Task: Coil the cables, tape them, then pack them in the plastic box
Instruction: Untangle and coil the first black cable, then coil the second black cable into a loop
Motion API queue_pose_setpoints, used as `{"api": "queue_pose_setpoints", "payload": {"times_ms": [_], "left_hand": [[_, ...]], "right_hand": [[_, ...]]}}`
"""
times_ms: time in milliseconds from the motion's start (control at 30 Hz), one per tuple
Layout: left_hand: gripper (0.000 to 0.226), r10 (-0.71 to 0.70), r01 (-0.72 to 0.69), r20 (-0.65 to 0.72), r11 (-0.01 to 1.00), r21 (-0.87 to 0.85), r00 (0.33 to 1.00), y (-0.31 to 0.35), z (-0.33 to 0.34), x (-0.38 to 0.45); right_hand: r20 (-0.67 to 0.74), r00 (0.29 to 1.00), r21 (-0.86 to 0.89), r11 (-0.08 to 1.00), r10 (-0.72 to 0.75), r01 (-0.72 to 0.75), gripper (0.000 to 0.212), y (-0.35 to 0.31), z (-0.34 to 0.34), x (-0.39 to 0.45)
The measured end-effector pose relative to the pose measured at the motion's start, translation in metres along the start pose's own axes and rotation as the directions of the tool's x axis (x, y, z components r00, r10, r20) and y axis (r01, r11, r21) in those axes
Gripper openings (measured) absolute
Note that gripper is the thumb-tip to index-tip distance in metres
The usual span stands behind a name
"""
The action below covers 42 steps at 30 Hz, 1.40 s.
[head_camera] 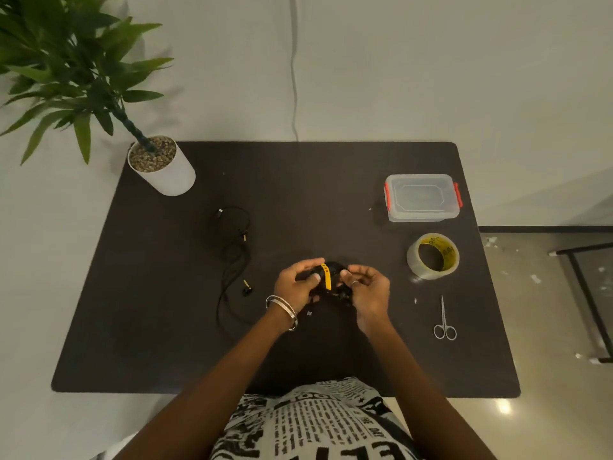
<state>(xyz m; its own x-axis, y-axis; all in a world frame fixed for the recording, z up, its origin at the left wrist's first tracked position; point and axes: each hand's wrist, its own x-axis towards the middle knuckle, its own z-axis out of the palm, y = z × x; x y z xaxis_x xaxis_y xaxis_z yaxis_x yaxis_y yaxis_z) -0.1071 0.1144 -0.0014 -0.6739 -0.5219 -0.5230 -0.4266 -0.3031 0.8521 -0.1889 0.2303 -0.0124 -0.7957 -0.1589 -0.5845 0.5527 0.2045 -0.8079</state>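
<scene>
A coiled black cable [335, 272] with a yellow strip of tape [327, 277] across it is held between both hands above the middle of the black table. My left hand [297, 285] grips the coil's left side, thumb pressed by the tape. My right hand [368, 288] holds the right side, fingers curled near a black plug. A second black cable [237, 257] lies loose and uncoiled to the left. The tape roll [433, 256] sits at the right, and the clear plastic box [422, 197] with red clips stands closed behind it.
Small scissors [444, 322] lie at the right near the front. A potted plant in a white pot [164, 171] stands at the table's back left corner. A black frame [587, 293] stands on the floor to the right of the table.
</scene>
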Motion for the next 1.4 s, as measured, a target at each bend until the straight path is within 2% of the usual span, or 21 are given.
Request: {"api": "queue_pose_setpoints", "payload": {"times_ms": [167, 300, 400, 467, 567, 633, 733, 833, 967, 1133, 1267, 1333, 1400], "left_hand": [[0.05, -0.087, 0.093, -0.053, 0.986, 0.136, 0.995, -0.01, 0.004, 0.01], [0.044, -0.061, 0.107, -0.166, 0.952, 0.286, 0.984, -0.019, 0.013, 0.018], [0.039, -0.041, 0.111, -0.214, 0.939, 0.326, 0.976, -0.024, 0.022, 0.022], [0.04, 0.008, 0.074, -0.194, 0.909, 0.41, 0.981, -0.023, 0.027, 0.024], [0.038, 0.051, 0.033, -0.127, 0.812, 0.583, 0.991, -0.025, 0.031, 0.029], [0.035, 0.063, 0.028, -0.127, 0.789, 0.614, 0.99, -0.026, 0.032, 0.03], [0.029, 0.077, 0.03, -0.164, 0.826, 0.564, 0.984, -0.028, 0.029, 0.03], [0.023, 0.051, 0.042, -0.177, 0.874, 0.483, 0.983, -0.03, 0.025, 0.03], [0.018, -0.063, 0.13, -0.21, 0.937, 0.324, 0.976, -0.029, 0.012, 0.027], [0.017, -0.062, 0.103, -0.283, 0.986, 0.133, 0.957, -0.023, -0.028, 0.018], [0.019, 0.018, 0.029, -0.427, 0.994, 0.103, 0.904, -0.023, -0.081, 0.008], [0.019, 0.053, 0.013, -0.48, 0.991, 0.133, 0.876, -0.026, -0.113, 0.004], [0.019, 0.063, 0.022, -0.512, 0.987, 0.159, 0.857, -0.031, -0.142, -0.001]], "right_hand": [[-0.141, 0.99, -0.006, 1.0, 0.001, -0.002, 0.012, 0.01, 0.004, 0.01], [-0.158, 0.986, -0.224, 0.974, -0.05, 0.014, 0.015, 0.013, 0.003, 0.014], [-0.141, 0.986, -0.44, 0.898, -0.086, 0.015, 0.016, 0.01, -0.004, 0.017], [-0.087, 0.987, -0.551, 0.832, -0.134, 0.064, 0.017, 0.01, -0.011, 0.019], [0.012, 0.977, -0.656, 0.736, -0.213, 0.169, 0.02, 0.013, -0.019, 0.023], [0.043, 0.966, -0.712, 0.67, -0.255, 0.209, 0.02, 0.015, -0.023, 0.026], [0.079, 0.963, -0.717, 0.656, -0.259, 0.235, 0.017, 0.015, -0.026, 0.031], [0.052, 0.982, -0.659, 0.733, -0.183, 0.171, 0.021, 0.006, -0.031, 0.034], [-0.023, 0.992, -0.542, 0.835, -0.126, 0.094, 0.023, -0.008, -0.036, 0.039], [0.007, 0.976, -0.46, 0.866, -0.218, 0.197, 0.02, -0.02, -0.014, 0.03], [0.187, 0.948, -0.449, 0.836, -0.258, 0.316, 0.012, -0.015, 0.029, 0.013], [0.325, 0.914, -0.497, 0.779, -0.242, 0.382, 0.004, -0.006, 0.055, 0.002], [0.458, 0.864, -0.538, 0.709, -0.207, 0.456, 0.009, 0.006, 0.081, -0.008]]}}
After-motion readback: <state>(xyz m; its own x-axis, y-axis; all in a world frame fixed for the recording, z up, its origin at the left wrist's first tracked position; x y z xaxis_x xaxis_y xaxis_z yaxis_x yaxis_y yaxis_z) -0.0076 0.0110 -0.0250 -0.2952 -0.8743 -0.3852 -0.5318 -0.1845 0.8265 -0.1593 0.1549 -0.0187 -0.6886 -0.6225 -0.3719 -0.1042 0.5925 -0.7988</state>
